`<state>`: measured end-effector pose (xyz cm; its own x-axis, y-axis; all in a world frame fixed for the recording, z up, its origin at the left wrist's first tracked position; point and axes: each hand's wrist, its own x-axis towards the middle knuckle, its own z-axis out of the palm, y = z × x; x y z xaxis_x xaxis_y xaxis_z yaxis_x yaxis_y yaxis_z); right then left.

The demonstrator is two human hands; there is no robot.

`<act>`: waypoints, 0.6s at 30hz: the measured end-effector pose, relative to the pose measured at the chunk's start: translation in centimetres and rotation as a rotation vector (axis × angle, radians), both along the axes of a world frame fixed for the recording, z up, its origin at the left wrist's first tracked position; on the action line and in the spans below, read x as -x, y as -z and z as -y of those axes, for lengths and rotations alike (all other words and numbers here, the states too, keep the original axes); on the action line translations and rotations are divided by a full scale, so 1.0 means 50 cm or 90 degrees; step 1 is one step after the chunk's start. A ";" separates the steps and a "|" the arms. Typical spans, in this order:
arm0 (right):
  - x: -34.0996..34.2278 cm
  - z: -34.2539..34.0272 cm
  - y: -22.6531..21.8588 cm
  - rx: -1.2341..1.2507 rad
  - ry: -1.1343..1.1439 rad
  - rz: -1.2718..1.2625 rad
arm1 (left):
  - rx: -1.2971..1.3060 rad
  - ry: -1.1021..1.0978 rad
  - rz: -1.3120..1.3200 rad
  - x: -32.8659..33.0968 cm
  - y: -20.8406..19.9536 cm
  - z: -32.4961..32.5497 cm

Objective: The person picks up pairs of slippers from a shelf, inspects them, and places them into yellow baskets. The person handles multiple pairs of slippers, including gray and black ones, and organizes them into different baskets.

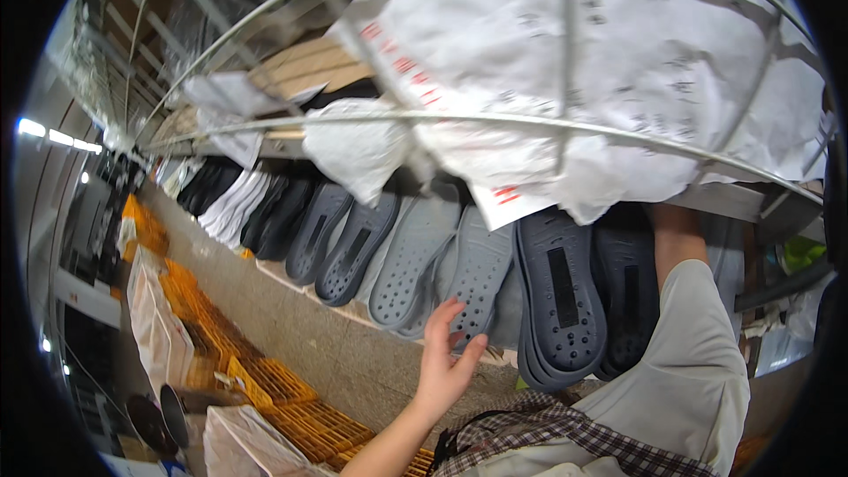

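My left hand [449, 362] is open, its thumb and fingers apart, at the lower end of a light grey shoe sole [480, 276]; I cannot tell whether it touches it. My right arm [678, 243] reaches in under the shelf edge, beside a dark shoe sole [630, 291]. The right hand itself is hidden there, so its fingers do not show. Stacked dark grey soles [563, 287], with holes and a black strip on the top one, lie between my arms. Further left are another light grey sole [411, 256] and darker grey soles [358, 247].
Above the soles runs a wire rack [495, 119] with crumpled white paper [565, 44] hanging over its front. White soles [234, 203] and black ones continue along the row at left. Orange crates [291, 406] and white sacks [159, 318] stand across the floor.
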<state>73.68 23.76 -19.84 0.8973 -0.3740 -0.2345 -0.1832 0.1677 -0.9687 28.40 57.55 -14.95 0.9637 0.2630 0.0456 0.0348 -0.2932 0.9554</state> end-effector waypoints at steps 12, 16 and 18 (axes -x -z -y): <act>0.320 -0.120 -0.174 -0.419 -0.325 0.023 | 0.098 -0.053 0.028 0.116 0.008 -0.110; 0.579 -0.208 -0.277 -0.471 -0.518 -0.100 | 0.163 0.003 0.101 0.134 -0.033 -0.142; 0.713 -0.272 -0.304 -0.362 -0.594 -0.035 | 0.231 0.040 0.137 0.155 -0.058 -0.161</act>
<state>38.01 37.35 -4.62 0.7541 0.6238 -0.2055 -0.5111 0.3608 -0.7801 20.66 65.58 -12.07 0.9571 0.2397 0.1625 -0.1836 0.0680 0.9806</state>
